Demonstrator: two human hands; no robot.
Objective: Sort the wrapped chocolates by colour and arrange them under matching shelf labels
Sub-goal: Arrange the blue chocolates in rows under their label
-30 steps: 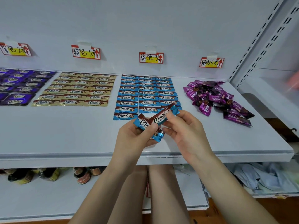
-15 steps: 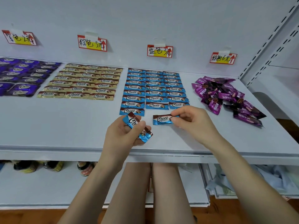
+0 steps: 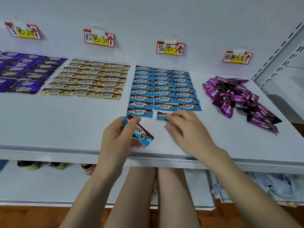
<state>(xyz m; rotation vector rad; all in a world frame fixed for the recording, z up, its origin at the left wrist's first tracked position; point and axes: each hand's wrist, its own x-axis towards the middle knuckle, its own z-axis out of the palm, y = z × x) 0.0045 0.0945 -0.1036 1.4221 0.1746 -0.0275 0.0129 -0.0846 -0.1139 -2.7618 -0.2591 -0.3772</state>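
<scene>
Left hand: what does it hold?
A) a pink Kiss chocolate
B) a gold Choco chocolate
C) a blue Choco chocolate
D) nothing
C: the left hand grips a blue Choco chocolate, whose blue-and-brown wrapper pokes out of the grip.

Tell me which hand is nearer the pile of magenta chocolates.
Right. The right hand pinches a blue chocolate left of the magenta pile; the left hand holds a second blue chocolate farther left.

"Choco" on blue wrappers (image 3: 162, 98), "KISS" on magenta wrappers (image 3: 230, 96), "粉色6元" label (image 3: 236, 57)
</scene>
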